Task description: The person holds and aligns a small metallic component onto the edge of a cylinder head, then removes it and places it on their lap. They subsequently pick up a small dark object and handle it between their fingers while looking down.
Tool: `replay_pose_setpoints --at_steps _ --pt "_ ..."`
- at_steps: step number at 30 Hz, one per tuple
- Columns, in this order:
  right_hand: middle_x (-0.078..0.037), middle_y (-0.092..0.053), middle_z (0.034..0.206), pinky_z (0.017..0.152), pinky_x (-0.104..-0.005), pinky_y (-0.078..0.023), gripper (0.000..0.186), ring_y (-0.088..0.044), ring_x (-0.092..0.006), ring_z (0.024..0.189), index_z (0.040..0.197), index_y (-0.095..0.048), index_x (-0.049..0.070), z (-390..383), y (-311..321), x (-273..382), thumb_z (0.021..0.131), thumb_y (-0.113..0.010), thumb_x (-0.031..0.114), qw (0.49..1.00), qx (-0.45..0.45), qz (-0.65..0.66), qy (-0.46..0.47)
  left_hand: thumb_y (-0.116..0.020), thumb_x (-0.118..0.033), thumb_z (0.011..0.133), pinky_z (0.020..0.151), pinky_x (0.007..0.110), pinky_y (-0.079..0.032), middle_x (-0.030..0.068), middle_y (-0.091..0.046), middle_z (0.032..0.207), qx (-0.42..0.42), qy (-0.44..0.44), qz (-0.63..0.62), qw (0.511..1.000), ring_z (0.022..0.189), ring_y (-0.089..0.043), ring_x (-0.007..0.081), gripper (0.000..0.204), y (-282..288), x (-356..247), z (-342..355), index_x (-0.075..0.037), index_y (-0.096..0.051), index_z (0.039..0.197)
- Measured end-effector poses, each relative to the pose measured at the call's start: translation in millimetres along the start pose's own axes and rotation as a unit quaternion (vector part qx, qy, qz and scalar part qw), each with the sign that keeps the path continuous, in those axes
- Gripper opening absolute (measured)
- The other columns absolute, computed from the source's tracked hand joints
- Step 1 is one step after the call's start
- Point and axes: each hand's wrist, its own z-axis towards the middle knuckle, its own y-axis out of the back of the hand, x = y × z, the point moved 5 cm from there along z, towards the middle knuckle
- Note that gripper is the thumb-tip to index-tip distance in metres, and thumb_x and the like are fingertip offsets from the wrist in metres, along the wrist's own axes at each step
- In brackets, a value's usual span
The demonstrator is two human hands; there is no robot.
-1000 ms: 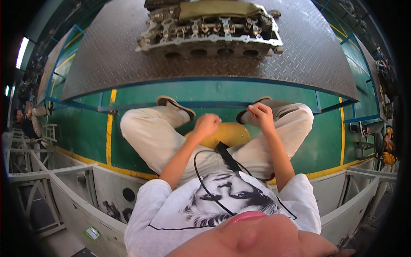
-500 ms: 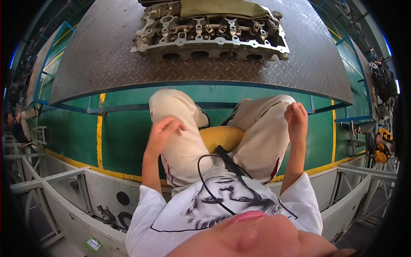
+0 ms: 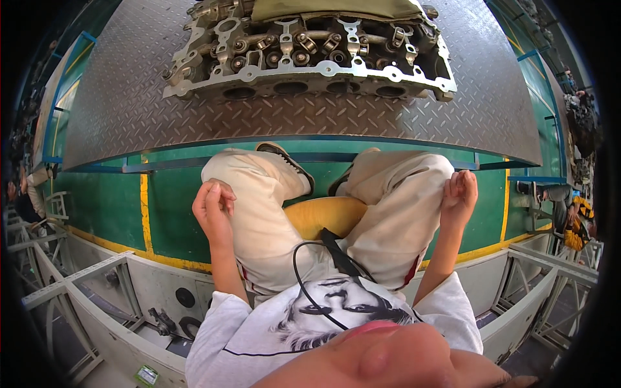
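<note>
My left hand [image 3: 215, 205] rests against the outer side of my left knee, fingers loosely curled, nothing visible in it. At my right knee, my right hand [image 3: 458, 196] is likewise curled and looks empty. A yellow stool seat [image 3: 321, 213] shows between my legs, crossed by a black strap. Beyond my knees, a metal engine cylinder head [image 3: 312, 71] with valve parts and round ports lies on a diamond-plate tabletop [image 3: 129, 110]; an olive cloth-like item [image 3: 336, 10] lies on it. Neither hand touches the engine part.
Green floor [image 3: 103, 200] with yellow lines runs under the blue table frame [image 3: 181, 165]. Pale metal framework [image 3: 97, 310] stands behind me on both sides. Seated people [image 3: 569, 220] [image 3: 29, 200] are at the far left and right edges, beside other tables.
My hands have moved apart from between my knees to beside them. My knees shifted inward, then slightly outward. The cylinder head appears larger and lower in view as the camera has moved.
</note>
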Motion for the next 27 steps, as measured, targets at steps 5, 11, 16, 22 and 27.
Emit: replay_pose_setpoints --at_steps 5,11,16,22,27 --pt "0.002 -0.044 0.065 0.049 -0.0216 -0.025 0.012 -0.032 -0.0057 0.053 0.083 -0.055 0.003 21.9 0.4 0.6 0.09 -0.054 0.013 0.994 -0.087 -0.043 0.05 -0.043 -0.017 0.091 0.042 0.019 -0.028 0.0036 -0.046 0.066 -0.103 -0.03 -0.012 0.994 0.051 -0.036 0.0064 0.026 -1.9 1.2 10.3 -0.006 -0.044 0.068" --pt "0.0 -0.049 0.068 0.05 -0.0205 -0.027 0.014 -0.035 -0.0055 0.053 0.087 -0.059 0.0 54.2 -2.1 -4.6 0.089 -0.057 0.014 0.984 -0.146 -0.048 0.09 -0.043 -0.014 0.091 0.044 0.019 -0.028 0.0059 -0.052 0.069 -0.176 -0.099 0.06 0.977 0.053 -0.038 0.0057 0.026 -5.1 -1.6 26.8 -0.003 -0.047 0.068" --pt "0.0 -0.049 0.067 0.049 -0.0205 -0.027 0.015 -0.034 -0.0055 0.052 0.088 -0.059 -0.001 73.4 -7.6 -10.9 0.088 -0.059 0.014 0.982 -0.146 -0.091 0.077 -0.047 -0.016 0.091 0.046 0.02 -0.028 0.0088 -0.06 0.075 -0.22 -0.104 0.118 0.963 0.054 -0.038 0.0053 0.026 -9.6 -8.3 57.8 0.0 -0.056 0.073" --pt "0.0 -0.049 0.066 0.049 -0.0204 -0.027 0.017 -0.035 -0.0055 0.052 0.09 -0.061 -0.002 93.5 -14.4 -18.9 0.087 -0.061 0.015 0.984 -0.093 -0.142 0.047 -0.051 -0.019 0.09 0.048 0.021 -0.028 0.0129 -0.065 0.077 -0.194 -0.115 0.043 0.973 0.052 -0.038 0.0061 0.028 -7.9 -10.1 108.5 0.004 -0.062 0.078" --pt "0.001 -0.049 0.067 0.049 -0.0199 -0.027 0.017 -0.037 -0.0053 0.053 0.09 -0.062 -0.002 101.5 -18.9 -20.3 0.087 -0.061 0.015 0.98 -0.081 -0.171 0.057 -0.053 -0.022 0.089 0.048 0.021 -0.027 0.0117 -0.065 0.08 -0.179 -0.099 0.026 0.978 0.052 -0.04 0.0059 0.027 -0.7 -3.7 119.8 0.002 -0.063 0.085"
